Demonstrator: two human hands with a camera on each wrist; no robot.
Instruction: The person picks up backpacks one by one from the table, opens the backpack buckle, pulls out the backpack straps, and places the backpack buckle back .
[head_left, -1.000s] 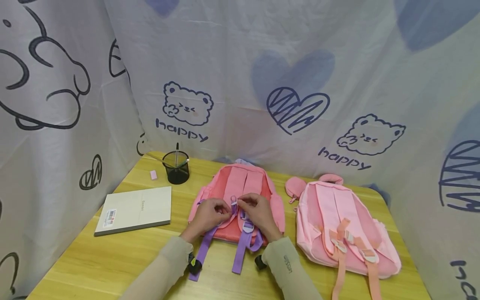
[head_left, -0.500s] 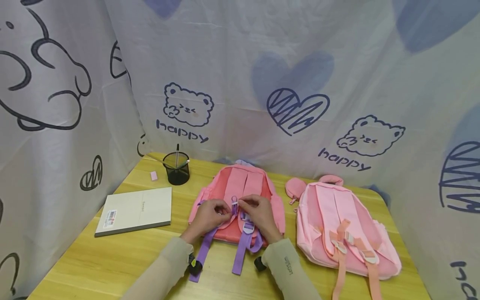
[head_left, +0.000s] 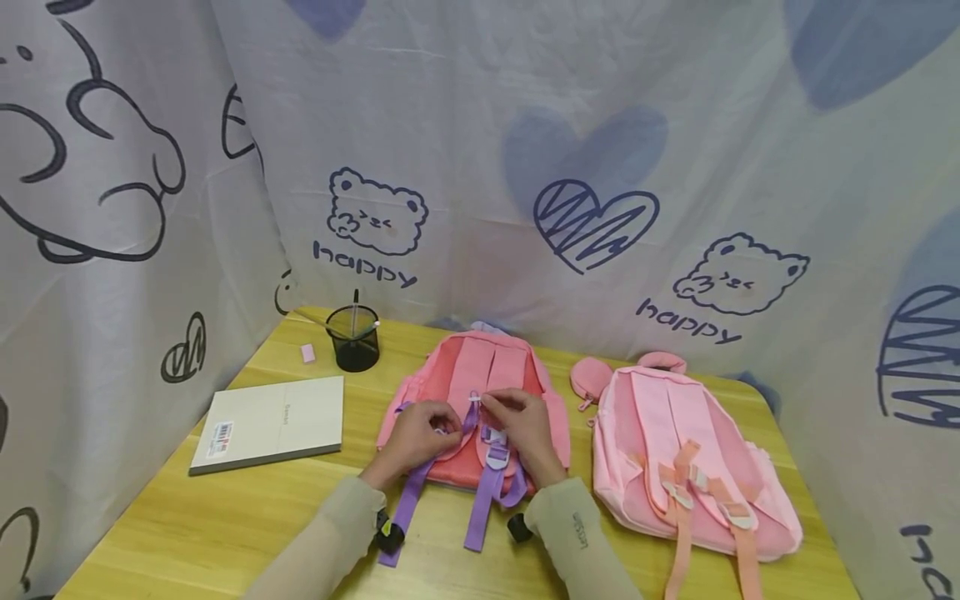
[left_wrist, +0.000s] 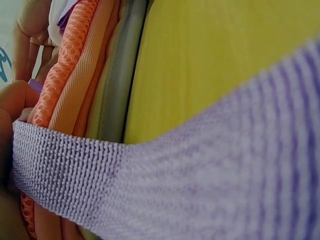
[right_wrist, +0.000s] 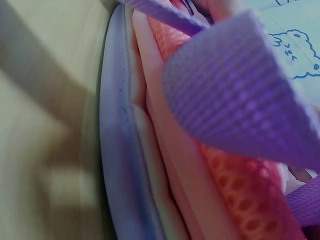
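A pink backpack (head_left: 423,375) lies back panel up on the table, with purple webbing straps (head_left: 482,508) trailing from its lower edge. My left hand (head_left: 416,437), fingers curled, pinches purple webbing at the middle of the bag. Close beside it, my right hand (head_left: 522,429) pinches the upper part of a short purple chest strap (head_left: 472,414) by its small white buckle (head_left: 475,399). The left wrist view shows a wide purple strap (left_wrist: 70,170) crossing close to the lens. A looped purple strap (right_wrist: 235,85) covers much of the fingers in the right wrist view.
A second pink backpack (head_left: 622,442) with orange straps lies to the right, a round pink pouch (head_left: 590,377) by its top. On the left are a notebook (head_left: 270,421), a pink eraser (head_left: 307,353) and a black mesh pen holder (head_left: 356,354). A printed curtain (head_left: 480,275) hangs behind.
My right fingertips have shifted slightly right, and the top of the short purple strap tilts that way with them. The left hand stays nearly in place.
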